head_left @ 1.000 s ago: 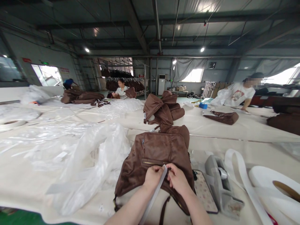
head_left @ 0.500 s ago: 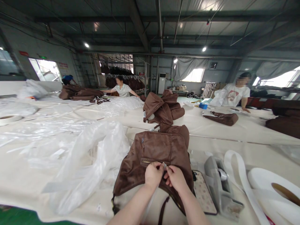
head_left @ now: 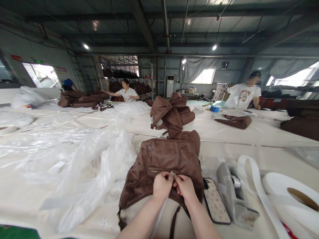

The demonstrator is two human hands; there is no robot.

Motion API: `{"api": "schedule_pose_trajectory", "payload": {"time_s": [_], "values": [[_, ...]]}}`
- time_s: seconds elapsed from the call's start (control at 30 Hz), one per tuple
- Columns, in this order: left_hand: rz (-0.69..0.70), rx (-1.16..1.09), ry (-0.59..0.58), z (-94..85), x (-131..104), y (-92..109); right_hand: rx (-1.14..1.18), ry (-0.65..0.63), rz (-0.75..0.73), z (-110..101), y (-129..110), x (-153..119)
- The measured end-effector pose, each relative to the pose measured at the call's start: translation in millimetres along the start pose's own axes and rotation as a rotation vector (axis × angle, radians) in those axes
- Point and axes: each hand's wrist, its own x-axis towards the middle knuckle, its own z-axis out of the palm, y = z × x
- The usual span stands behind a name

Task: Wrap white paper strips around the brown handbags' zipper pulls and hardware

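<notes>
A brown bag (head_left: 164, 154) with a pale lower part lies on the table in front of me, with a zipped pocket across its middle. Just below that zip, my left hand (head_left: 162, 184) pinches a thin white strip (head_left: 162, 212), which trails down toward me. Close beside it, my right hand (head_left: 183, 186) has its fingertips pressed together at the strip's upper end, by the zip's right end. The fingertips of both hands nearly touch, and they partly hide what lies between them.
Right of the bag lie a patterned phone (head_left: 216, 200), a grey tape dispenser (head_left: 233, 196) and a large white roll (head_left: 279, 186). Clear plastic bags (head_left: 99, 176) spread over the left. More brown bags (head_left: 171, 111) are piled beyond. Across the table are co-workers (head_left: 248, 93).
Both my hands stay at the zip, with the right fingertips slightly nearer the left. The view has shifted a little. The striped-shirt co-worker's arm has drawn in.
</notes>
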Motion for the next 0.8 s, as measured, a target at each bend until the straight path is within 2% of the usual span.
{"api": "schedule_pose_trajectory", "payload": {"time_s": [0.33, 0.5, 0.57, 0.67, 0.8], "values": [[-0.04, -0.001, -0.086, -3.7, 8, -4, 0.093, -0.033, 0.038, 4, 0, -7], [-0.008, 0.122, -0.037, -12.1, 0, 7, 0.165, -0.02, 0.023, 4, 2, -7], [0.067, 0.223, 0.025, -13.6, -9, 12, 0.192, -0.012, 0.025, 5, 4, -7], [0.282, 0.426, 0.107, -10.5, -25, 15, 0.236, 0.002, 0.024, 6, 8, -5], [0.514, 0.656, 0.097, -1.9, -39, 10, 0.288, 0.011, 0.029, 6, 11, -1]]}}
